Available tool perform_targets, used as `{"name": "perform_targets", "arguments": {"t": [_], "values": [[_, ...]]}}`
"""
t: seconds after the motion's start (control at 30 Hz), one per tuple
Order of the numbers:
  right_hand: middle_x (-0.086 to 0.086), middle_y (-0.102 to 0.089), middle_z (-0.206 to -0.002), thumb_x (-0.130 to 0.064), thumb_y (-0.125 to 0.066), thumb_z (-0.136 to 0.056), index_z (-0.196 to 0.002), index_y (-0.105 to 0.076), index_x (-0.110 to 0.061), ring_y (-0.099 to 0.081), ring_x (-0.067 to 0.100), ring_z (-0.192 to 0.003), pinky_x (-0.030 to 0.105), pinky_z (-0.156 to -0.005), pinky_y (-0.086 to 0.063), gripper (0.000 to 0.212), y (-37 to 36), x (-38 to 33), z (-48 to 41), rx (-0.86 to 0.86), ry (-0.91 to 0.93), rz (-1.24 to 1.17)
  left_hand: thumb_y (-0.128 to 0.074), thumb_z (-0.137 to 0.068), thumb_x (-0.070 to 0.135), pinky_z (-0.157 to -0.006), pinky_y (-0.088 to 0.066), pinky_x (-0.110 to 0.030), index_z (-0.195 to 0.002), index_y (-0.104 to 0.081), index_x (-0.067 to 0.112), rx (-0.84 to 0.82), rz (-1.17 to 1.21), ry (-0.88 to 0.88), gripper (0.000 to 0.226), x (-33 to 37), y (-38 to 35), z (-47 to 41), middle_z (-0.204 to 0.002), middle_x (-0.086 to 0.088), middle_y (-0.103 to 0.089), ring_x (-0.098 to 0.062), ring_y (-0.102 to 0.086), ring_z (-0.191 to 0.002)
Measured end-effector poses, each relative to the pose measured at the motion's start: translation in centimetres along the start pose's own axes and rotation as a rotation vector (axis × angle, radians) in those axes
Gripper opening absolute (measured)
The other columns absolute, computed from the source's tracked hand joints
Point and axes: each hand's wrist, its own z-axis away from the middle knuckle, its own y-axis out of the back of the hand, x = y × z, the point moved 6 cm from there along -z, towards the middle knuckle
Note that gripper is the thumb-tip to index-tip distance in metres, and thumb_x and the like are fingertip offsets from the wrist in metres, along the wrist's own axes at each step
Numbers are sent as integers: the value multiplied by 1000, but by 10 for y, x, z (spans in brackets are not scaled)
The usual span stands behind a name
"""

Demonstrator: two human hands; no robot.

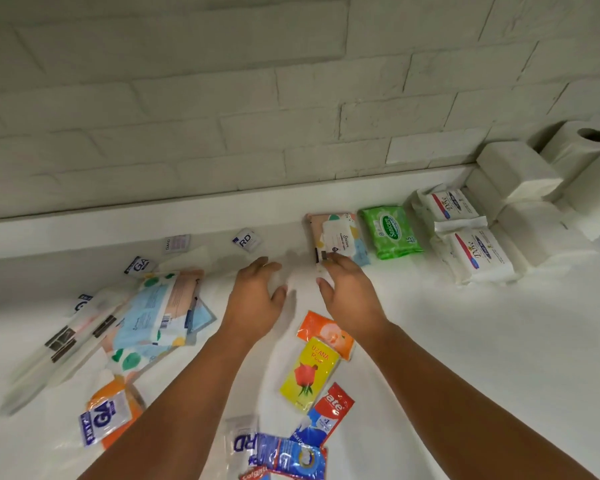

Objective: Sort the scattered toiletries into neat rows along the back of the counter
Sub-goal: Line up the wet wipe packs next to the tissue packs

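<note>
Wipe packs sit rowed along the worktop's back right; sachets lie scattered front-left. Your left hand is loose-fingered and empty; your right hand touches the pastel pack with relaxed fingers.

Bathroom, white counter, brick wall, toilet rolls

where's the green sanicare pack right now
In the head view, the green Sanicare pack lies back right on the counter, between the pastel patterned pack on its left and the front Dove pack on its right.
</note>
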Motion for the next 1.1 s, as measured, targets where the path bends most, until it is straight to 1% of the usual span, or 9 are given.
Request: {"name": "perform_targets", "arguments": {"t": [0.23,0.4,0.53,0.63,0.7,0.8,0.87,1.0,1.1], "values": [[11,-50,-143,-27,-59,-95,-133,-57,-7,-45,24,-135,28,-113,-30,43,-39,-78,18,-116,93,-80,-71,-83,15,-105,-42,-40,-117,-68,11,137,-49,60,34,-60,56,38,-131,-13,-59,-33,-53,-123],[6,-42,-150,-33,-59,-94,-140,-49,-13,-37,20,-140,26,-115,-25,51,-79,-135,29,-291,139,-97,-69,-80,10,-94,-48,-47,-104,-70,5,199,-141,154,25,-114,96,57,-112,-19,-67,-41,-61,-104],[5,-44,-147,-32,-61,-93,-142,-45,-12,-42,22,-134,29,-111,-32,56,-103,-172,36,-411,159,-102,-70,-84,18,-99,-46,-46,-121,-65,11,157,-143,287,37,-149,115,71,-132,-14,-58,-36,-53,-118],[3,-46,-145,-34,-58,-94,-142,-45,-11,-46,22,-130,31,-109,-37,55,-117,-189,35,-453,132,-96,-69,-86,22,-85,-50,-42,-124,-60,9,146,-88,355,41,-167,123,79,-121,-15,-61,-36,-57,-108],[3,-45,-147,-33,-55,-96,-143,-44,-11,-46,23,-130,32,-110,-38,52,-126,-198,36,-480,121,-91,-69,-87,23,-69,-47,-32,-117,-59,7,127,-29,378,36,-172,124,81,-104,-14,-65,-32,-63,-93],[5,-49,-145,-29,-51,-99,-141,-47,-10,-50,24,-126,34,-108,-42,47,-135,-206,37,-500,77,-117,-71,-87,22,-53,-41,-19,-109,-61,5,107,101,445,30,-177,125,82,-99,-9,-68,-22,-62,-80],[7,-54,-138,-28,-48,-100,-138,-51,-10,-54,25,-121,34,-104,-45,42,-138,-208,36,-481,23,-167,-74,-86,20,-50,-41,-17,-108,-65,6,97,222,494,28,-179,125,81,-98,-8,-70,-20,-64,-77],[7,-63,-127,-26,-46,-100,-127,-60,-14,-60,26,-111,36,-98,-48,33,-134,-206,34,-437,-141,-324,-74,-86,13,-49,-48,-23,-102,-73,11,95,508,563,16,-172,122,91,-81,-2,-72,-20,-68,-64],[1,-70,-108,-34,-48,-97,-114,-67,-21,-64,20,-97,38,-91,-52,28,-132,-204,32,-425,-270,-519,-69,-88,11,-49,-47,-24,-83,-74,13,155,501,486,7,-159,125,99,-72,-3,-70,-19,-65,-60]]}}
